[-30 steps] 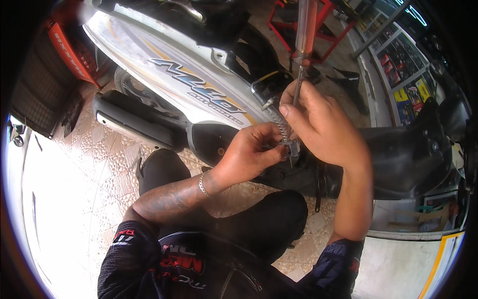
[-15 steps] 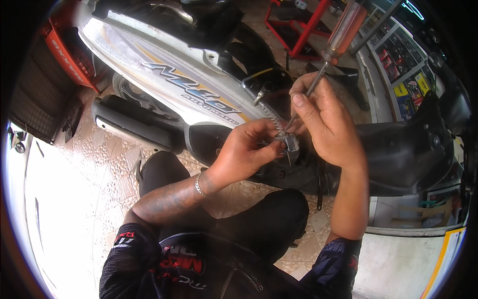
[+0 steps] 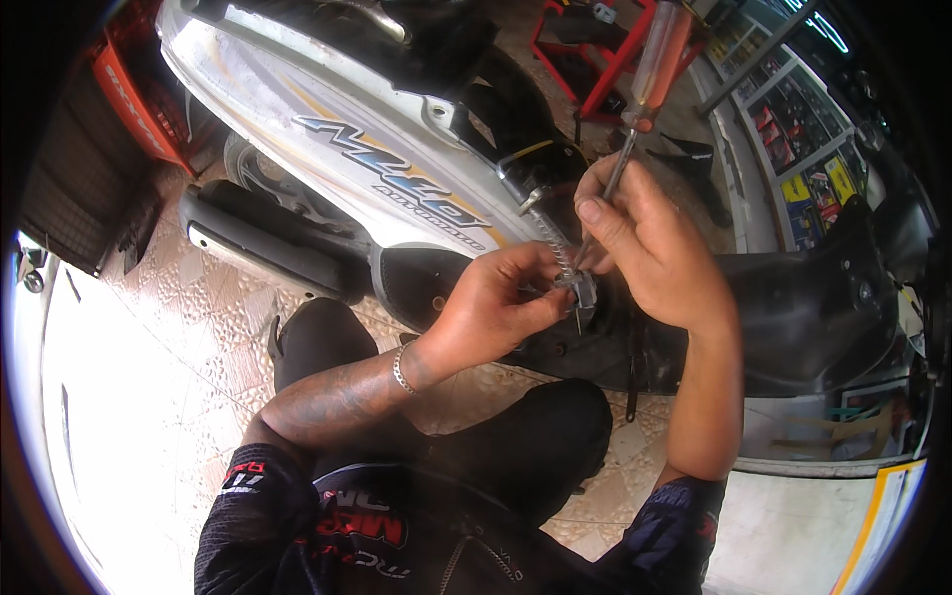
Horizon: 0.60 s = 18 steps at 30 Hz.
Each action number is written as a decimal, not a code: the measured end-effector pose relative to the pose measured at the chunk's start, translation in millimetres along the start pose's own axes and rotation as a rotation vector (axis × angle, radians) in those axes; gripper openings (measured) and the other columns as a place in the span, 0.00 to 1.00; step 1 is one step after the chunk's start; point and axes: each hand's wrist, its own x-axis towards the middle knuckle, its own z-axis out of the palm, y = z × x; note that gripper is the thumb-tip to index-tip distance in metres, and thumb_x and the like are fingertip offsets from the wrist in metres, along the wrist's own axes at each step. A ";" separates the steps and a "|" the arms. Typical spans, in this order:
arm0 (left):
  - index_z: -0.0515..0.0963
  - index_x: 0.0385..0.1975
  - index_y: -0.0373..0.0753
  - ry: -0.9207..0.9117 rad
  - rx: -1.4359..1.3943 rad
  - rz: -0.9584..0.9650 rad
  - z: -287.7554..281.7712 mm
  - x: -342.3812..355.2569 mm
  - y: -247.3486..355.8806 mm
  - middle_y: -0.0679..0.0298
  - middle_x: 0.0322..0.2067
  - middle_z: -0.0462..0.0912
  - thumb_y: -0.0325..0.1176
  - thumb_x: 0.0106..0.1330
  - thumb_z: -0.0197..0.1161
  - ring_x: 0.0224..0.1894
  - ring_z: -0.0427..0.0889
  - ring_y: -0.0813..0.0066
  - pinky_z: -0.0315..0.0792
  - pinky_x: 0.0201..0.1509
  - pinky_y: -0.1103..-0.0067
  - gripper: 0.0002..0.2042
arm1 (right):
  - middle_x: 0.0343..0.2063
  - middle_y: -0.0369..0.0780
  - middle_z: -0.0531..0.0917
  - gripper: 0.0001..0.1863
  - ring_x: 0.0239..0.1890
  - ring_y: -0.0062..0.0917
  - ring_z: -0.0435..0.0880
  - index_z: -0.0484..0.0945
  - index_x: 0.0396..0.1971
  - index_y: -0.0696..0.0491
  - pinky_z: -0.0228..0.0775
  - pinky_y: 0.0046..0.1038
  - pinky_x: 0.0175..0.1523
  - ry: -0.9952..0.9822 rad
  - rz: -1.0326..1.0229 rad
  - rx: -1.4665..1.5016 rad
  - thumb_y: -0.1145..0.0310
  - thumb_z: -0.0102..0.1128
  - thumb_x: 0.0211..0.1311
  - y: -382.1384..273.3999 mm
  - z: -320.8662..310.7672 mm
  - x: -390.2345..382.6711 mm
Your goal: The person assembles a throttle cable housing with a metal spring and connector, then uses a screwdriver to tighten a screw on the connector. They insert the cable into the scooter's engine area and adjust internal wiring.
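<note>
My left hand (image 3: 501, 307) pinches a small grey metal part (image 3: 585, 295) at the lower end of a coiled spring (image 3: 548, 233), which runs up toward the white scooter body (image 3: 317, 169). My right hand (image 3: 650, 248) is closed on the shaft of a screwdriver (image 3: 652, 79) with a clear orange handle. The handle points up past my fingers, and the shaft angles down to the metal part; whether its tip sits in that part is hidden. Dark plastic scooter parts (image 3: 793, 297) lie right behind my hands.
A red metal stand (image 3: 595, 99) is at the back, a red panel (image 3: 134, 109) and mesh (image 3: 74, 198) at left. Glass shelves with packaged goods (image 3: 793, 149) line the upper right. My legs (image 3: 526, 436) are bent below my hands on the patterned tile floor (image 3: 228, 327).
Compared with a second earlier, the screwdriver leans further right at its top and my right thumb has shifted a little along the shaft. My left hand stays on the metal part.
</note>
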 end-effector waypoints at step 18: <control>0.77 0.46 0.32 0.027 0.023 -0.016 -1.8 -0.7 -0.2 0.68 0.38 0.81 0.21 0.67 0.65 0.41 0.79 0.85 0.77 0.46 0.84 0.10 | 0.32 0.32 0.78 0.09 0.31 0.13 0.81 0.71 0.45 0.55 0.77 0.17 0.32 -0.032 -0.012 -0.106 0.67 0.56 0.74 3.7 0.0 0.3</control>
